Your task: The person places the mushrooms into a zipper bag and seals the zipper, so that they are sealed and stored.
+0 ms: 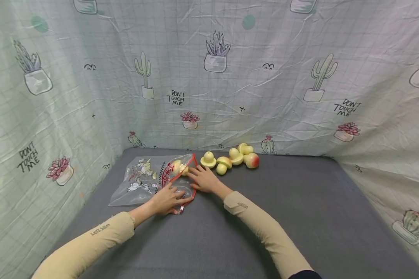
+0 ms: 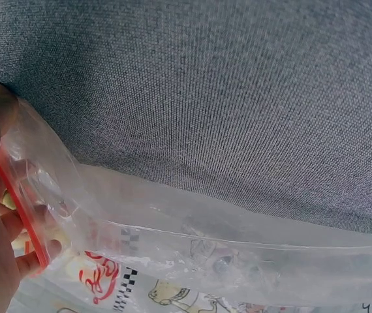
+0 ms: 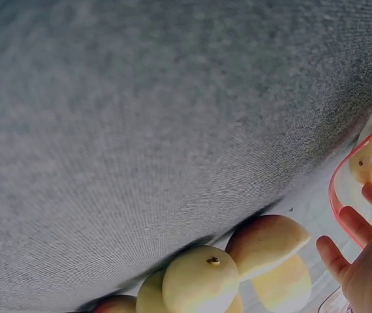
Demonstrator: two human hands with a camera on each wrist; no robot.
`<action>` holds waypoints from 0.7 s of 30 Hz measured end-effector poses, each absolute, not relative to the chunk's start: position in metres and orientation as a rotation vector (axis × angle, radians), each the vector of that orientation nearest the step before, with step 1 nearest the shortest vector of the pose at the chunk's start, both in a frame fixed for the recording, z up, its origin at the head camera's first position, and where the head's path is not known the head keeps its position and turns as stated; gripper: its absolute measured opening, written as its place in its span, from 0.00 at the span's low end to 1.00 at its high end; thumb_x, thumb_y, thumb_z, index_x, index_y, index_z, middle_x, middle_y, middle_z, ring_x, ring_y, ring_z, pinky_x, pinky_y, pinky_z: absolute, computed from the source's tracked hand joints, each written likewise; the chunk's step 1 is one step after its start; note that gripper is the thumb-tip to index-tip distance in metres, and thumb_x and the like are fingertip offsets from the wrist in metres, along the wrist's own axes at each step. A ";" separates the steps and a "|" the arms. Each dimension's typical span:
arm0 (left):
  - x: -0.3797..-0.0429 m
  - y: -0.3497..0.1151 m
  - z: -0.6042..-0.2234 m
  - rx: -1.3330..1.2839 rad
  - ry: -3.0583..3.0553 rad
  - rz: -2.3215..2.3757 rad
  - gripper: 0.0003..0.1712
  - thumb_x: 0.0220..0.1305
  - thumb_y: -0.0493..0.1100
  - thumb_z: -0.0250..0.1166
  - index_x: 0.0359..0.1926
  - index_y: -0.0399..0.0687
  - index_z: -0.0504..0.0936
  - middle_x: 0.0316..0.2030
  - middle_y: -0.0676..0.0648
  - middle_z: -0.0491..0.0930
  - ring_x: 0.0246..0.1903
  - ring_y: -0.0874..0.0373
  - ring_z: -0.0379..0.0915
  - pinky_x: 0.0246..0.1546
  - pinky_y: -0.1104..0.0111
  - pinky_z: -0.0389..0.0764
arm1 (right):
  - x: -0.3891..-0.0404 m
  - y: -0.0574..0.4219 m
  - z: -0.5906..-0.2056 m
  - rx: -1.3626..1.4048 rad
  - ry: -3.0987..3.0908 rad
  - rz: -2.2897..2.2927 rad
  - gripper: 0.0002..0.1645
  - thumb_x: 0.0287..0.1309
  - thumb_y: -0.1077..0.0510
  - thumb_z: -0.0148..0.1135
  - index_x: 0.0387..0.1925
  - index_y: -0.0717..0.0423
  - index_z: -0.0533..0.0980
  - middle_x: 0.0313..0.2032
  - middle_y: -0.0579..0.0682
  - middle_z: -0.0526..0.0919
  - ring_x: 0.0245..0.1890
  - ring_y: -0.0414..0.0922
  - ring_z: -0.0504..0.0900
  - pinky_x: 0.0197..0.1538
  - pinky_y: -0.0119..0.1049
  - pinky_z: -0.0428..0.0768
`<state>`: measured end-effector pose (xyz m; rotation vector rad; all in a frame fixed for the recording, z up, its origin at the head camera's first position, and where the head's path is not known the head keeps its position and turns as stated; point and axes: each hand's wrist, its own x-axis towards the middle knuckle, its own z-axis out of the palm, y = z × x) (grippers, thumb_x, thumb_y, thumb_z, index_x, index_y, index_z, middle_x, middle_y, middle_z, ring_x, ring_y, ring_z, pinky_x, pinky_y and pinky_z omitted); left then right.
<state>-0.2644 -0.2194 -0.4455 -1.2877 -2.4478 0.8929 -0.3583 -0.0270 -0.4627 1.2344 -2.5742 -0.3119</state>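
A clear zip bag with cartoon prints lies flat at the left of the grey table, its red-edged mouth facing right. My left hand holds the near side of that mouth; in the left wrist view its thumb and fingers curl around the red zip strip. At the far side of the opening is my right hand, fingers extended. In the right wrist view its fingertips touch or nearly touch a pale yellow mushroom-shaped piece just inside the mouth. Part of that piece is hidden by the fingers.
Beyond my right hand stands a cluster of several yellow mushroom-shaped pieces, some with reddish caps. A printed cloth curtain hangs behind and along both sides of the grey table.
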 end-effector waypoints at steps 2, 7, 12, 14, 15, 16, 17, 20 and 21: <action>-0.265 -0.219 -0.445 -1.286 -2.447 0.902 0.38 0.51 0.71 0.48 0.64 0.70 0.57 0.55 0.54 0.72 0.45 0.53 0.72 0.48 0.56 0.68 | -0.359 -0.028 -0.462 1.230 -2.568 -0.325 0.33 0.60 0.38 0.43 0.64 0.41 0.58 0.63 0.45 0.62 0.58 0.46 0.64 0.55 0.45 0.69; -0.264 -0.219 -0.446 -1.289 -2.458 0.876 0.38 0.51 0.70 0.50 0.64 0.69 0.59 0.55 0.53 0.72 0.46 0.52 0.73 0.49 0.55 0.68 | -0.359 -0.032 -0.464 1.226 -2.579 -0.349 0.33 0.60 0.38 0.43 0.65 0.40 0.55 0.65 0.44 0.59 0.58 0.45 0.64 0.56 0.46 0.68; -0.264 -0.219 -0.448 -1.288 -2.440 0.869 0.38 0.50 0.70 0.50 0.63 0.68 0.61 0.54 0.53 0.72 0.46 0.52 0.72 0.48 0.55 0.69 | -0.359 -0.035 -0.466 1.219 -2.623 -0.378 0.35 0.60 0.37 0.42 0.67 0.38 0.52 0.67 0.43 0.56 0.59 0.45 0.63 0.58 0.47 0.66; -0.264 -0.219 -0.449 -1.286 -2.435 0.869 0.38 0.50 0.70 0.50 0.63 0.68 0.61 0.54 0.53 0.72 0.46 0.52 0.72 0.47 0.55 0.69 | -0.359 -0.036 -0.466 1.222 -2.627 -0.377 0.35 0.60 0.37 0.42 0.67 0.38 0.52 0.67 0.43 0.55 0.60 0.45 0.63 0.58 0.48 0.66; -0.264 -0.220 -0.450 -1.284 -2.432 0.875 0.38 0.50 0.70 0.50 0.63 0.68 0.61 0.54 0.54 0.72 0.45 0.53 0.72 0.46 0.56 0.69 | -0.359 -0.037 -0.466 1.223 -2.630 -0.383 0.35 0.60 0.37 0.42 0.67 0.38 0.52 0.67 0.43 0.55 0.60 0.45 0.63 0.58 0.48 0.66; -0.265 -0.220 -0.450 -1.281 -2.432 0.876 0.38 0.50 0.70 0.50 0.63 0.69 0.60 0.54 0.54 0.72 0.45 0.53 0.72 0.46 0.56 0.69 | -0.360 -0.038 -0.466 1.223 -2.629 -0.384 0.35 0.60 0.37 0.42 0.67 0.38 0.52 0.67 0.43 0.55 0.60 0.45 0.63 0.58 0.48 0.66; -0.265 -0.220 -0.450 -1.279 -2.432 0.878 0.39 0.50 0.70 0.50 0.64 0.69 0.60 0.54 0.54 0.72 0.45 0.53 0.72 0.46 0.56 0.69 | -0.360 -0.038 -0.467 1.220 -2.629 -0.391 0.35 0.60 0.36 0.41 0.67 0.38 0.51 0.67 0.42 0.55 0.60 0.45 0.62 0.58 0.48 0.66; -0.266 -0.220 -0.451 -1.273 -2.434 0.893 0.40 0.50 0.71 0.50 0.65 0.69 0.57 0.54 0.54 0.72 0.45 0.53 0.72 0.46 0.57 0.69 | -0.363 -0.040 -0.467 1.214 -2.630 -0.408 0.35 0.60 0.36 0.41 0.67 0.37 0.50 0.67 0.42 0.54 0.61 0.44 0.62 0.58 0.47 0.65; -0.267 -0.220 -0.451 -1.269 -2.436 0.900 0.40 0.50 0.71 0.50 0.65 0.69 0.57 0.54 0.54 0.72 0.45 0.54 0.72 0.46 0.57 0.69 | -0.364 -0.041 -0.467 1.212 -2.629 -0.419 0.35 0.60 0.36 0.40 0.67 0.37 0.50 0.67 0.42 0.55 0.61 0.44 0.62 0.58 0.47 0.65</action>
